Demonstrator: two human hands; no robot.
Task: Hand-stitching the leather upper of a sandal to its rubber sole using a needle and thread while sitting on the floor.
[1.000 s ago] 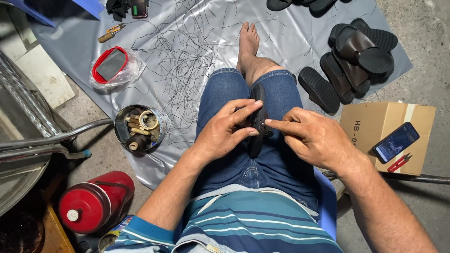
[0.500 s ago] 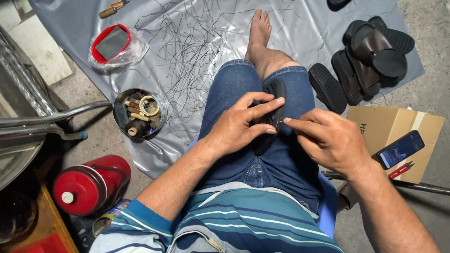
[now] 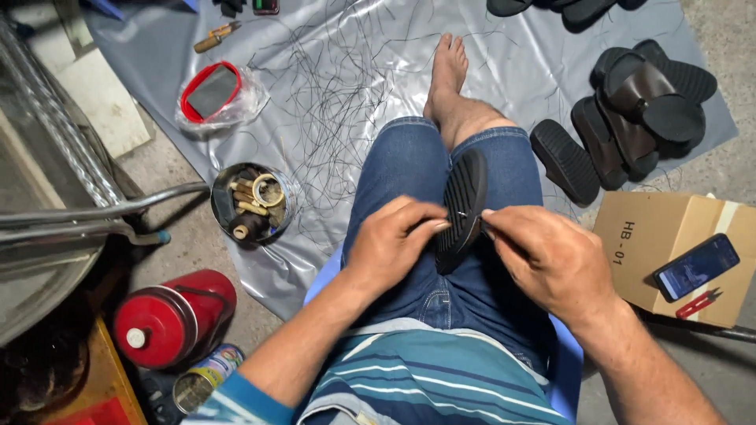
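The person sits with a black rubber sandal sole with a ribbed tread standing on its edge on the lap, between the two thighs in blue jeans. The left hand holds the sole from the left side, its fingers curled and closed on the near half of it. The right hand is at the right edge of the sole; thumb and forefinger are pinched together there on something very thin (I cannot tell what it is), the other fingers loosely bent.

On the far side a grey plastic sheet lies on the floor, covered with thin black threads. A pile of dark sandals lies far right on it. At the left stands a round metal tin with small tools, and nearer left a red gas canister. At the right, a brown cardboard box carries a dark phone.
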